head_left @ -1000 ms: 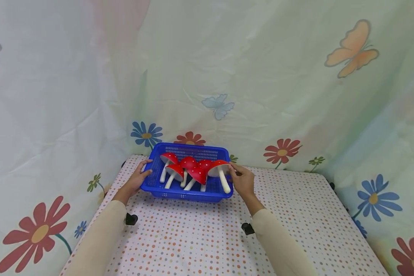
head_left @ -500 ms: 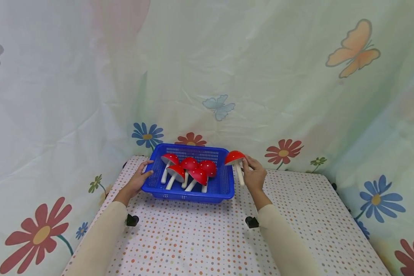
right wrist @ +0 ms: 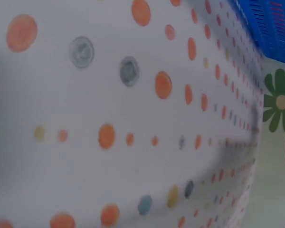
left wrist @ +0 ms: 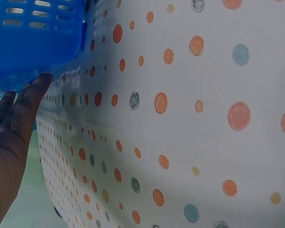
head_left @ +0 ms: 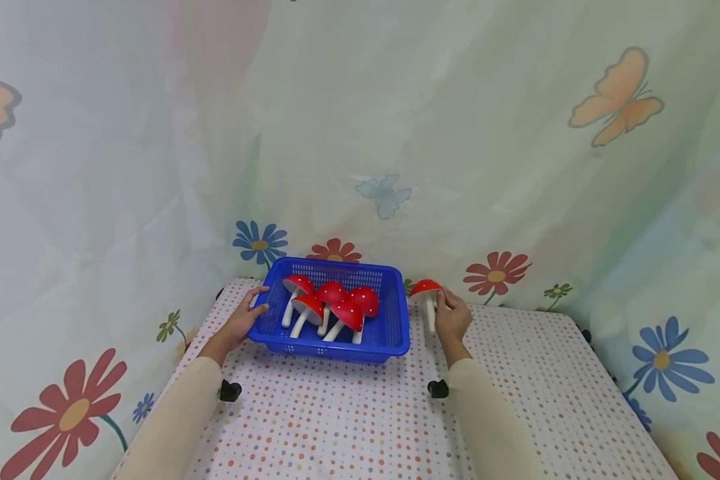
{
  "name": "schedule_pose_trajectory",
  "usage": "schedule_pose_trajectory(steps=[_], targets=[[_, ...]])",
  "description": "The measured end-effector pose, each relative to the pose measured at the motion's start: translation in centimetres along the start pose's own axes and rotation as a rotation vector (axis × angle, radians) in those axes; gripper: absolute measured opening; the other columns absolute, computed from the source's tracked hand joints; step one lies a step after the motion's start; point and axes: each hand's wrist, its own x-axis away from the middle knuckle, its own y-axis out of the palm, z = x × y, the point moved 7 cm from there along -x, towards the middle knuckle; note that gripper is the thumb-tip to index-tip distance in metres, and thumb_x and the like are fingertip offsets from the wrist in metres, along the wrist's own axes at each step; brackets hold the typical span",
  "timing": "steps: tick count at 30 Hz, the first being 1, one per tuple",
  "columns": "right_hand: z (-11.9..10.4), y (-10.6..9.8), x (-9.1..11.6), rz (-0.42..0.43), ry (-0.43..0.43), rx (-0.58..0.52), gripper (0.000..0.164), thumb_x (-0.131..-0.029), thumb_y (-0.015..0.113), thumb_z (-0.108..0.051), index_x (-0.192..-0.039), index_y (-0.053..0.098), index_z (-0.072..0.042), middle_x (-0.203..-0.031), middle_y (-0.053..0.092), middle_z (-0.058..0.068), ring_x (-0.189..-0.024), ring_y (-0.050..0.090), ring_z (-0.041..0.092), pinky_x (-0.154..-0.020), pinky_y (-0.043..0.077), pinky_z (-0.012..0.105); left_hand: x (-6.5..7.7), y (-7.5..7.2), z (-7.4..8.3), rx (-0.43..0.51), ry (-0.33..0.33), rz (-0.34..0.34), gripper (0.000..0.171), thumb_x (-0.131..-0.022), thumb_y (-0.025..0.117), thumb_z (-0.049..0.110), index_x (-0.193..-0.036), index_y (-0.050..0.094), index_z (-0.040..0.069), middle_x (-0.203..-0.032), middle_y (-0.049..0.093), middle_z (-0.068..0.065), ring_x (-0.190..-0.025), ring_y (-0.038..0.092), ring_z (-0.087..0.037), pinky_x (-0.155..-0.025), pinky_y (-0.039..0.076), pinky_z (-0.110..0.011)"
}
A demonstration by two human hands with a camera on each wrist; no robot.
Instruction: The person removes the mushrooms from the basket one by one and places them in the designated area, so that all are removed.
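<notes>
A blue plastic basket [head_left: 399, 327] stands at the back of the table, with several toy mushrooms [head_left: 346, 315] lying in it, red-capped with white dots and white stems. At its left side my left hand [head_left: 239, 323] holds the rim. In the left wrist view, fingers [left wrist: 28, 107] reach up against the outer side of the basket [left wrist: 33, 42]. Right of the basket, my right hand [head_left: 454, 321] pinches another toy mushroom [head_left: 430, 310] near its cap's edge. That stem points down, close over the table. The right wrist view catches only a sliver of this hand at its edge.
A dotted cloth covers the table [head_left: 336, 413]. Behind and beside it hangs a pale curtain [head_left: 486, 167] printed with flowers and butterflies, close behind the basket. Dark wrist-worn pieces [head_left: 438, 389] show at both sleeves.
My right hand has lifted one mushroom from the basket's right end, carried it right over the rim and lowered it beside the basket. The left hand stays on the basket.
</notes>
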Motion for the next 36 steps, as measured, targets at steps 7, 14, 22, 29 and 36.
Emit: schedule_pose_trajectory(steps=[7,14,22,29,36], targets=[[2.4,1.0,0.8,-0.051,0.113,0.003,0.029,-0.095,0.066,-0.018,-0.117,0.070,0.000,-0.122,0.068,0.019,-0.114,0.065,0.037,-0.098,0.051,0.046,-0.1,0.1,-0.3,-0.020,0.005,-0.003,0.048,-0.107,0.041,0.027,-0.151,0.024,0.035,-0.158,0.022,-0.028,-0.132,0.044,-0.054,-0.089,0.055,-0.055],[4.0,0.8,2.1,-0.100,0.185,0.029,0.030,-0.094,0.067,-0.019,-0.119,0.069,-0.002,-0.124,0.067,0.016,-0.117,0.064,0.035,-0.100,0.051,0.042,-0.2,0.4,-0.2,-0.024,-0.011,0.008,0.047,-0.107,0.040,0.026,-0.150,0.025,0.036,-0.157,0.026,-0.027,-0.131,0.046,-0.053,-0.089,0.056,-0.054],[4.6,0.8,3.2,-0.169,0.255,0.031,0.033,-0.095,0.064,-0.009,-0.127,0.066,-0.008,-0.125,0.067,0.019,-0.088,0.070,0.032,-0.054,0.050,0.010,0.4,0.1,0.1,-0.033,-0.005,0.005,0.047,-0.107,0.039,0.028,-0.151,0.024,0.036,-0.159,0.021,-0.026,-0.135,0.041,-0.053,-0.097,0.050,-0.058],[4.9,-0.3,3.4,-0.268,0.278,0.136,0.040,-0.096,0.058,-0.008,-0.136,0.060,-0.013,-0.127,0.063,0.023,-0.083,0.072,0.030,-0.051,0.048,0.010,0.5,-0.2,0.1,-0.037,0.014,0.002,0.046,-0.107,0.040,0.030,-0.150,0.025,0.036,-0.158,0.022,-0.028,-0.134,0.042,-0.053,-0.095,0.052,-0.057],[3.0,-2.8,2.6,-0.146,0.174,0.134,0.044,-0.098,0.041,-0.002,-0.138,0.057,-0.010,-0.129,0.060,0.016,-0.064,0.066,0.013,-0.045,0.041,0.011,0.3,0.1,0.4,0.003,0.020,-0.021,0.049,-0.107,0.040,0.024,-0.152,0.024,0.033,-0.156,0.027,-0.028,-0.130,0.048,-0.051,-0.087,0.057,-0.050]])
